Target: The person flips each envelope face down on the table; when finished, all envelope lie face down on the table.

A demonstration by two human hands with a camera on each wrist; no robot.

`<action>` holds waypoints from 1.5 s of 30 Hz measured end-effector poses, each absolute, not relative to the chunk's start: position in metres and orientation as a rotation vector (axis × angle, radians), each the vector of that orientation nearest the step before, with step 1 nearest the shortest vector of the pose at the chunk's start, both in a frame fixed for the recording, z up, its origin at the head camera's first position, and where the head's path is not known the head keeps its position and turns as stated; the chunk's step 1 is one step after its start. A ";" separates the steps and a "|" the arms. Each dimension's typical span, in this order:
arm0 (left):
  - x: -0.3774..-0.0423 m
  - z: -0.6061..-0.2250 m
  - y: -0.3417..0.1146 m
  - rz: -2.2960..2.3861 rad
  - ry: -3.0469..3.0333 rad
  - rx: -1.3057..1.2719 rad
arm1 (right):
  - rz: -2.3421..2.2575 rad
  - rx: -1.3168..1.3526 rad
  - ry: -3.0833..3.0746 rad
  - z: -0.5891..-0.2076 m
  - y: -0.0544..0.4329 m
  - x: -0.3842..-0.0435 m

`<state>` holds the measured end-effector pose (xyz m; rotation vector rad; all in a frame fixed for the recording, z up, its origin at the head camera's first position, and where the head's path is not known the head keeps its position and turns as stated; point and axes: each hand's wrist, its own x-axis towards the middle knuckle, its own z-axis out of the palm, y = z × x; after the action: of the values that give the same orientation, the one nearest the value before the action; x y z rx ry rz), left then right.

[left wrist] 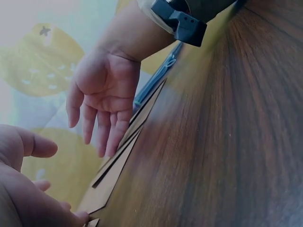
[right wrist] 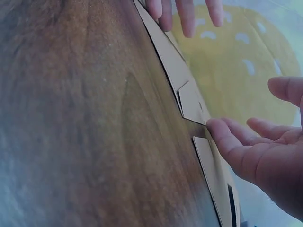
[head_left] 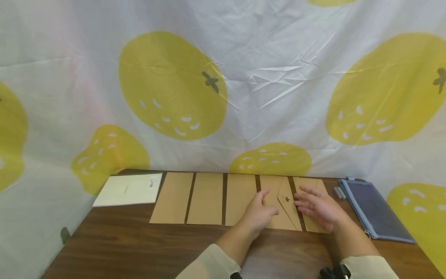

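Several brown kraft envelopes (head_left: 207, 199) lie side by side in a row on the table. My left hand (head_left: 257, 214) is over the left edge of an envelope with a pointed flap and a small dark crown print (head_left: 286, 201). Its fingers are spread and nothing is in them. To the right, my right hand (head_left: 318, 208) is above the rightmost envelope (head_left: 313, 224), palm facing the left hand, fingers extended. In the right wrist view, fingertips (right wrist: 214, 128) of the right hand are right at the corner of the flapped envelope (right wrist: 170, 61).
A pale notebook (head_left: 127, 190) with a barcode sticker lies at the table's left end. At the right end is a blue zip pouch (head_left: 378, 209), with a small eraser-like block (head_left: 339, 193) beside it. A white curtain (head_left: 265, 97) with yellow fruit prints hangs behind the wooden table (head_left: 139, 248).
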<state>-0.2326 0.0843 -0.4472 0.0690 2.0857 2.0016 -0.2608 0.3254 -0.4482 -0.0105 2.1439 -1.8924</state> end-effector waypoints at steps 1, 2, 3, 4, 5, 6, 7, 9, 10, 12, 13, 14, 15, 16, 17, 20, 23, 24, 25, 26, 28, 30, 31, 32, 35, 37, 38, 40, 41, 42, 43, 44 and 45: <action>-0.233 -0.448 0.084 1.998 2.083 0.074 | -1.891 -0.006 2.145 -0.448 0.325 -0.260; -0.233 -0.449 0.084 1.995 2.079 0.077 | -1.881 -0.011 2.150 -0.449 0.324 -0.259; -0.234 -0.450 0.083 1.994 2.071 0.082 | -1.875 -0.014 2.154 -0.449 0.324 -0.259; -0.234 -0.451 0.083 1.994 2.065 0.085 | -1.871 -0.013 2.157 -0.449 0.323 -0.258; -0.234 -0.451 0.083 1.997 2.061 0.091 | -1.872 -0.010 2.158 -0.449 0.323 -0.257; -0.235 -0.452 0.083 1.998 2.057 0.095 | -1.869 -0.010 2.162 -0.449 0.322 -0.257; -0.235 -0.452 0.083 1.999 2.052 0.099 | -1.865 -0.012 2.164 -0.449 0.322 -0.256; -0.235 -0.453 0.083 2.001 2.046 0.107 | -1.867 -0.007 2.165 -0.449 0.320 -0.256; -0.235 -0.453 0.083 1.999 2.049 0.111 | -1.874 -0.001 2.164 -0.449 0.320 -0.256; -0.235 -0.454 0.083 1.995 2.055 0.119 | -1.874 -0.004 2.166 -0.449 0.320 -0.256; -0.235 -0.454 0.083 1.993 2.058 0.121 | -1.875 -0.005 2.167 -0.450 0.320 -0.256; -0.235 -0.453 0.083 1.991 2.064 0.121 | -1.882 -0.002 2.167 -0.450 0.320 -0.256; -0.234 -0.453 0.083 1.988 2.070 0.117 | -1.892 0.002 2.163 -0.450 0.320 -0.257; -0.234 -0.453 0.084 1.986 2.075 0.116 | -1.902 0.006 2.162 -0.451 0.320 -0.257; -0.233 -0.453 0.085 1.985 2.082 0.115 | -1.912 0.011 2.162 -0.451 0.321 -0.257; -0.232 -0.452 0.086 1.984 2.095 0.116 | -1.934 0.021 2.166 -0.451 0.321 -0.259; -0.230 -0.451 0.087 1.990 2.103 0.128 | -1.936 0.010 2.181 -0.451 0.322 -0.260; -0.230 -0.451 0.087 1.991 2.103 0.131 | -1.932 0.004 2.189 -0.451 0.322 -0.260; -0.230 -0.451 0.087 1.994 2.103 0.136 | -1.924 -0.005 2.198 -0.451 0.321 -0.260; -0.230 -0.450 0.088 1.993 2.106 0.143 | -1.916 -0.013 2.207 -0.450 0.321 -0.260; -0.229 -0.450 0.088 1.986 2.105 0.150 | -1.892 -0.032 2.225 -0.449 0.319 -0.259; -0.228 -0.449 0.089 1.976 2.101 0.164 | -1.873 -0.036 2.231 -0.447 0.315 -0.258; -0.228 -0.448 0.089 1.974 2.092 0.176 | -1.863 -0.039 2.231 -0.446 0.313 -0.257; -0.227 -0.448 0.090 1.971 2.084 0.184 | -1.857 -0.041 2.228 -0.445 0.311 -0.257; -0.226 -0.445 0.091 1.976 2.058 0.211 | -1.876 -0.038 2.195 -0.441 0.304 -0.255; -0.225 -0.443 0.091 1.980 2.047 0.225 | -1.900 -0.049 2.167 -0.437 0.300 -0.253; -0.225 -0.442 0.091 1.982 2.043 0.229 | -1.920 -0.053 2.144 -0.436 0.298 -0.252; -0.224 -0.440 0.091 1.989 2.032 0.243 | -1.956 -0.068 2.098 -0.433 0.294 -0.250; -0.224 -0.439 0.091 2.000 2.017 0.254 | -1.967 -0.076 2.081 -0.431 0.293 -0.249; -0.223 -0.438 0.090 2.012 2.006 0.268 | -1.977 -0.083 2.067 -0.430 0.291 -0.247; -0.223 -0.438 0.090 2.023 1.991 0.280 | -1.983 -0.092 2.055 -0.428 0.289 -0.246; -0.223 -0.438 0.090 2.038 1.972 0.292 | -1.988 -0.100 2.046 -0.427 0.288 -0.245; -0.223 -0.438 0.091 2.050 1.960 0.304 | -1.988 -0.104 2.044 -0.426 0.286 -0.244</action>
<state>-0.2231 0.0906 -0.4375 0.3039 1.9596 2.0505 -0.2442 0.2864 -0.4264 -0.1044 2.0444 -1.9882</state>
